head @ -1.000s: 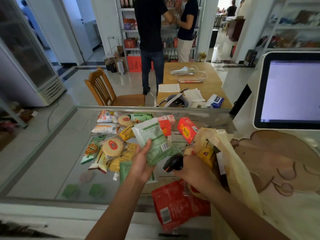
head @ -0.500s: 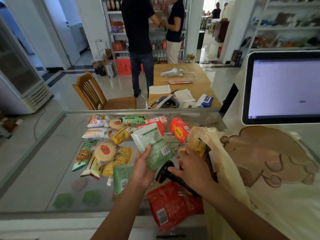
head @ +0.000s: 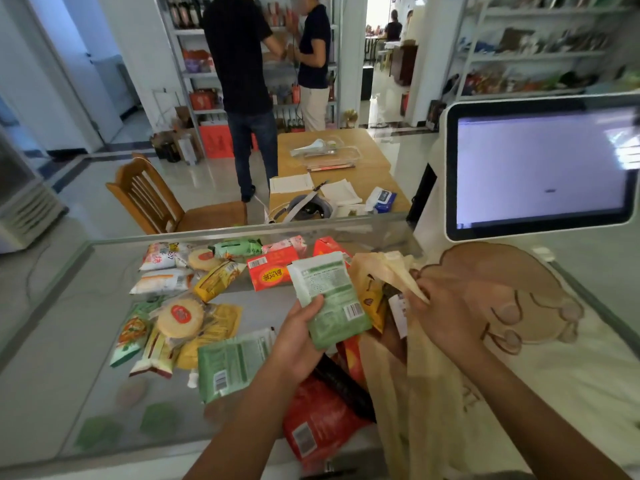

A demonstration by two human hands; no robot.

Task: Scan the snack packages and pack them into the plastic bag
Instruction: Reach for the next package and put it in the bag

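Just left of the plastic bag [head: 426,382], my left hand [head: 298,341] grips a green snack package [head: 329,292], fingers curled round its lower edge, barcode up. My right hand [head: 446,313] pinches the bag's rim, fingers clamped on it. Black scanner [head: 346,386] lies on a red package [head: 318,424] beside the bag; other snacks [head: 180,317] spread on the worktop [head: 62,341] further left.

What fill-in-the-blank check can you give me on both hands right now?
The left hand holds a ____ snack packet beside the plastic bag.
The right hand grips the rim of that ____.
The black scanner lies on a ____ pouch.
Missing words: green; bag; red.
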